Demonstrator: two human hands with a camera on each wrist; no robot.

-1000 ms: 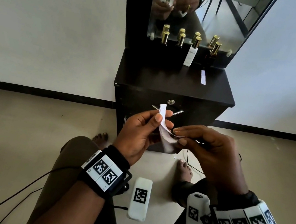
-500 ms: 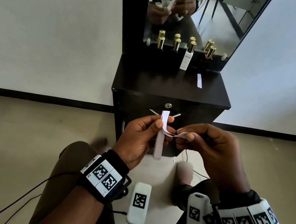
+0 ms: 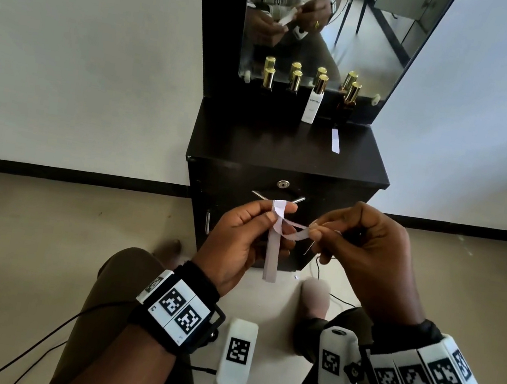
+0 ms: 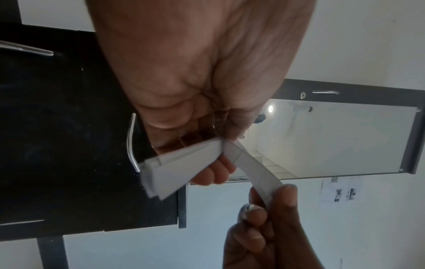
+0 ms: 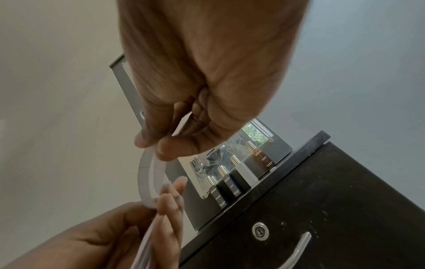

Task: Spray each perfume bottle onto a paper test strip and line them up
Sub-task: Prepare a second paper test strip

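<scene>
**Head view: one strip drawn from the bundle**

We see the left hand pinching a bundle of paper strips upright between thumb and fingers. Our right hand pinches one curling strip by its end. Four perfume bottles stand along the mirror on the tabletop, one loose strip lying before them.

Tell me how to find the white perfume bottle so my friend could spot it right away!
Look at the dark cabinet with the mirror on top. A row of four gold-capped bottles stands along the bottom of the mirror. The white bottle is third from the left; the others have dark bodies that almost vanish against the cabinet, and only this one is white.
</scene>
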